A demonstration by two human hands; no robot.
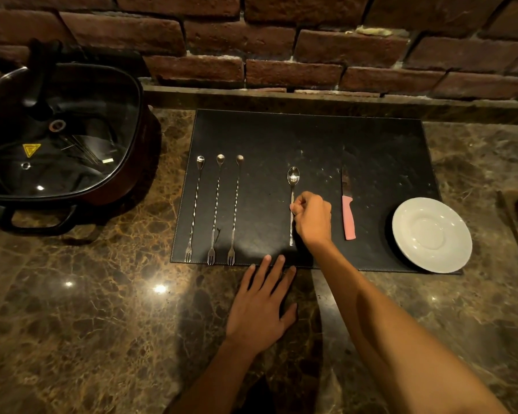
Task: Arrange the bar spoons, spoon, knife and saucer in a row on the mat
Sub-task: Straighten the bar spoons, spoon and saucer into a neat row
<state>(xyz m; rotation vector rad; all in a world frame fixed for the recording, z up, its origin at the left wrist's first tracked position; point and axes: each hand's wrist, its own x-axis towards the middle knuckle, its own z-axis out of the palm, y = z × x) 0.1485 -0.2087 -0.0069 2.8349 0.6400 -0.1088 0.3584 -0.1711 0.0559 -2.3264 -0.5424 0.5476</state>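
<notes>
Spoon (292, 198) lies on the black mat (311, 138), roughly mid-mat, between the bar spoons and the knife. Long axis runs near to far; bowl at the far end, handle tip at the near end. Right hand (313, 218) sits just right of the handle, fingers curled, thumb and fingertips pinching the shaft about halfway along. The bowl and the near end of the handle stick out clear of the hand.

Left of the spoon, well apart from it: three bar spoons, left (194, 209), middle (216, 209) and right (235, 210). All three lie side by side, close but not touching, long axes near to far, small bowls far, forked ends near. The forked tips reach the mat's near edge. Shafts are twisted.

Right of the hand: knife (347, 206), pink handle near, dark blade pointing far, axis parallel to the spoon. Near the hand, not touching.

Further right: white saucer (431, 234), upright, on the mat's near right corner, its rim overhanging the mat edge on the right side.

Left hand (262, 306) rests flat on the brown marble counter (87, 294), palm down, fingers straight and slightly spread, fingertips touching the near edge of the mat. Holds nothing.

Far left on the counter: dark electric pot (72, 130) with glass lid. Brick wall (281, 40) behind.
</notes>
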